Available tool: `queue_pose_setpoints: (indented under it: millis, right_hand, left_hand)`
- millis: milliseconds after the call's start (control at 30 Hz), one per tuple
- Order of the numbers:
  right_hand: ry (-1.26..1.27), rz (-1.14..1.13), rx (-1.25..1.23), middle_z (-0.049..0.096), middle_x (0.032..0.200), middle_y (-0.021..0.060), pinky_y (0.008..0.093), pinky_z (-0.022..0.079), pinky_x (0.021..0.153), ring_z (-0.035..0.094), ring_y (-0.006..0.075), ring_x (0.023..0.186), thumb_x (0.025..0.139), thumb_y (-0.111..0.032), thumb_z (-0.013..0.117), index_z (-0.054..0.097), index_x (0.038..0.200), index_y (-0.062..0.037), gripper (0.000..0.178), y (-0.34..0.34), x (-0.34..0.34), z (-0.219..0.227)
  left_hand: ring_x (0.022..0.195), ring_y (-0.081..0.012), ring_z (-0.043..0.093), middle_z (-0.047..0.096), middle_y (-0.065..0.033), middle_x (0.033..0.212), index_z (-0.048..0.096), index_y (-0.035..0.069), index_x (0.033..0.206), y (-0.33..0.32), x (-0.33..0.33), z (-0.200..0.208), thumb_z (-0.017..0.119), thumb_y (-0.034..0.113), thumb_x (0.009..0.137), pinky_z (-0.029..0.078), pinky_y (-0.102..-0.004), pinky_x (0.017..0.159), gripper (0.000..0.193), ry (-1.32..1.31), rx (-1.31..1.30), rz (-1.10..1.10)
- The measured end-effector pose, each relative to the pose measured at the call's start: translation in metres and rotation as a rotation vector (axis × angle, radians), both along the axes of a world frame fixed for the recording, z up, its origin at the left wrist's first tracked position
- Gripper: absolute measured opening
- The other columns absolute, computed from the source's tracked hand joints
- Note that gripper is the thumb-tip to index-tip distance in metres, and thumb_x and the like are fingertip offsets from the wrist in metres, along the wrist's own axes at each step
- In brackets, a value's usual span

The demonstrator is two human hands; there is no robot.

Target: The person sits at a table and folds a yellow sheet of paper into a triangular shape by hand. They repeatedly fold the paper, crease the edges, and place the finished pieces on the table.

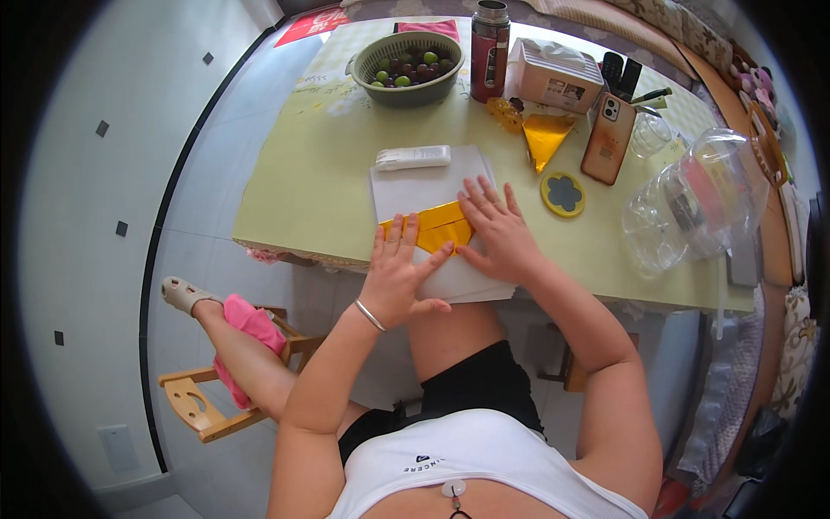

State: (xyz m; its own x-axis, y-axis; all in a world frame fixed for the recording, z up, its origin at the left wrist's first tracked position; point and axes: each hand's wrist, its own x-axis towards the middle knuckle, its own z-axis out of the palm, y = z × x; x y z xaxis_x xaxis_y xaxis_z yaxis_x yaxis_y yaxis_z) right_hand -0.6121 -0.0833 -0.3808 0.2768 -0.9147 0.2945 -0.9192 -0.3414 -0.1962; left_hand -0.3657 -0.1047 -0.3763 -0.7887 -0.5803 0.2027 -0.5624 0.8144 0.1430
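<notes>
A folded sheet of gold foil paper (443, 227) lies on a stack of white paper (393, 192) at the table's near edge. My left hand (400, 270) presses flat on the foil's left part, fingers outstretched, a silver bangle on the wrist. Across its right end lies my right hand (499, 232), fingers spread. Both hands cover the foil's ends, so only its middle shows. A white pack (413, 157), perhaps of tissues, rests on the paper's far edge. Farther off to the right stands a folded gold triangle (547, 138).
A colander of grapes (406, 71), a dark red flask (490, 52) and a tissue box (558, 76) stand at the back. On the right are a phone (608, 138), a yellow-rimmed disc (563, 195), a glass (650, 134) and a large clear plastic container (683, 208).
</notes>
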Motion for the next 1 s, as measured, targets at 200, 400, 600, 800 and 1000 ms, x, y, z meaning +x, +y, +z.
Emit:
queue_pose_setpoints:
  millis: [200, 400, 600, 800, 1000]
  right_hand:
    - [-0.095, 0.023, 0.167, 0.026, 0.164, 0.0178, 0.0433, 0.013, 0.125, 0.017, 0.0297, 0.154, 0.092, -0.047, 0.058, 0.032, 0.154, 0.0004, 0.083, -0.003, -0.004, -0.009]
    - [-0.078, -0.028, 0.183, 0.025, 0.163, 0.0192, 0.0439, 0.013, 0.125, 0.017, 0.029, 0.154, 0.092, -0.049, 0.057, 0.029, 0.154, 0.0026, 0.085, 0.002, -0.008, -0.007]
    - [-0.09, 0.049, 0.175, 0.033, 0.161, 0.0157, 0.0465, 0.016, 0.125, 0.023, 0.0307, 0.152, 0.091, -0.045, 0.062, 0.038, 0.151, -0.0005, 0.078, 0.008, -0.017, -0.006]
    - [-0.146, 0.119, 0.18, 0.044, 0.155, 0.0094, 0.05, 0.017, 0.124, 0.03, 0.0295, 0.15, 0.083, -0.033, 0.075, 0.051, 0.143, -0.0075, 0.069, 0.045, -0.017, 0.018]
    - [-0.329, 0.132, -0.121, 0.067, 0.126, 0.0095, 0.0465, 0.042, 0.111, 0.06, 0.0297, 0.122, 0.085, -0.012, 0.075, 0.069, 0.115, -0.0051, 0.031, 0.053, -0.01, -0.002]
  left_hand:
    - [0.147, -0.048, 0.026, 0.031, -0.0356, 0.154, 0.046, 0.001, 0.147, -0.005, 0.006, -0.006, 0.057, 0.077, 0.08, 0.018, -0.0554, 0.12, 0.102, 0.079, 0.011, 0.028]
    - [0.14, -0.0456, 0.04, 0.044, -0.031, 0.148, 0.05, -0.009, 0.138, 0.002, 0.002, -0.012, 0.061, 0.063, 0.087, 0.032, -0.05, 0.116, 0.089, 0.16, -0.104, 0.184]
    - [0.131, -0.0417, 0.051, 0.055, -0.0248, 0.14, 0.058, -0.006, 0.131, 0.008, 0.014, -0.014, 0.069, 0.034, 0.089, 0.037, -0.0508, 0.111, 0.06, 0.231, -0.146, 0.174]
    - [0.111, -0.034, 0.061, 0.066, -0.0168, 0.119, 0.069, -0.001, 0.113, 0.03, 0.022, -0.02, 0.074, 0.008, 0.077, 0.047, -0.0466, 0.098, 0.037, 0.461, -0.175, 0.171]
    - [0.087, -0.0235, 0.065, 0.069, -0.0081, 0.093, 0.071, 0.001, 0.098, 0.029, 0.021, -0.02, 0.07, -0.007, 0.08, 0.054, -0.0363, 0.079, 0.019, 0.805, 0.146, 0.323]
